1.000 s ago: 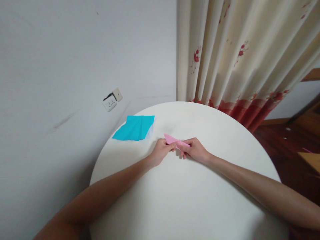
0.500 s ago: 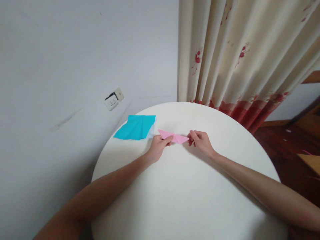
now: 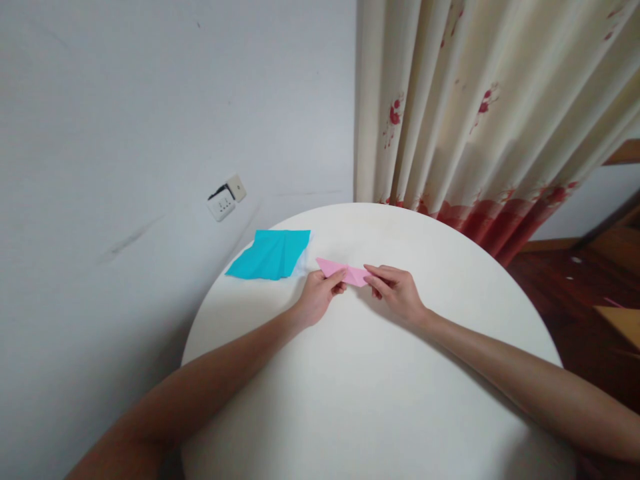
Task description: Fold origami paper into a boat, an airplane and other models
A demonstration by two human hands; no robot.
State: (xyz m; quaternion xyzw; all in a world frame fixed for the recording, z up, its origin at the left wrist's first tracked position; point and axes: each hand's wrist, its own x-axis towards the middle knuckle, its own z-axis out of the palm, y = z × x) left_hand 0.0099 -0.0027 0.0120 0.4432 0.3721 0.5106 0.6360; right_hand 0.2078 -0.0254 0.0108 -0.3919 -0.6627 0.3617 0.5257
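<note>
A small folded pink paper (image 3: 355, 275) with pointed ends is held just above the white round table (image 3: 345, 387). My left hand (image 3: 319, 295) pinches its lower left edge between thumb and fingers, and the left tip sticks out past the thumb. On the other side, my right hand (image 3: 397, 289) grips the right end, with the thumb and a finger covering that tip. Behind my left hand, a creased sheet of blue paper (image 3: 271, 255) lies on the table.
Something pale, perhaps white paper (image 3: 303, 261), shows at the blue sheet's right edge. A wall with a socket (image 3: 223, 205) borders the table on the left. A cream and red curtain (image 3: 450, 120) hangs behind it on the right.
My right hand has shifted slightly left, and its fingers have moved from the pink paper's tip to a grip over its right end. My left hand stays in place.
</note>
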